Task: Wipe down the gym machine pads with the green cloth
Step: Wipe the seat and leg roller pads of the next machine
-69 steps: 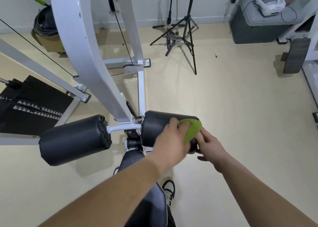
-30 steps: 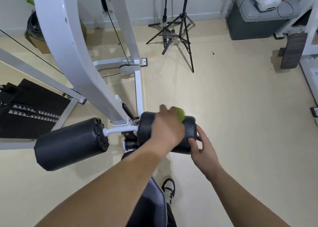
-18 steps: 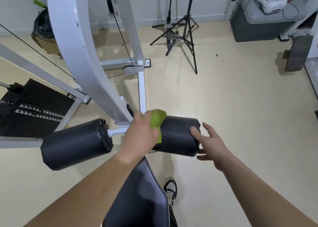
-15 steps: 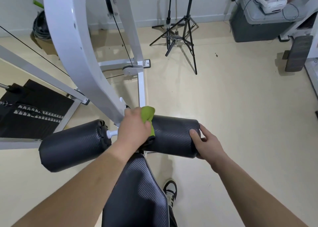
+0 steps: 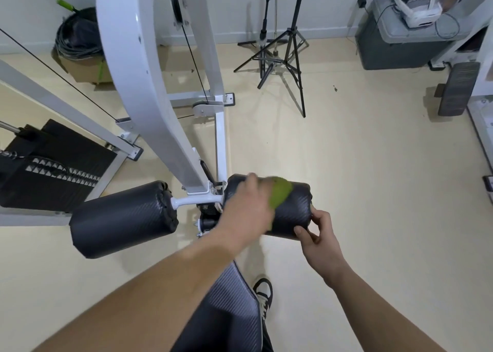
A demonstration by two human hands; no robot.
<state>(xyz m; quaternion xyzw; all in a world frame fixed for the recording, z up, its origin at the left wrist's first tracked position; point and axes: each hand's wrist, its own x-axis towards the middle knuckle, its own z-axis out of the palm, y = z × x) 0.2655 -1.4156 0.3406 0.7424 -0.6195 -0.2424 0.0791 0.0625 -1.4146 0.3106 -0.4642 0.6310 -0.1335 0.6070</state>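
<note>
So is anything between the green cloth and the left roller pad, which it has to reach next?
Yes. The green cloth, in the left hand, lies on the right roller pad. Between it and the left roller pad stand the white frame upright and the connecting axle. The right hand holds the right pad's outer end.
</note>
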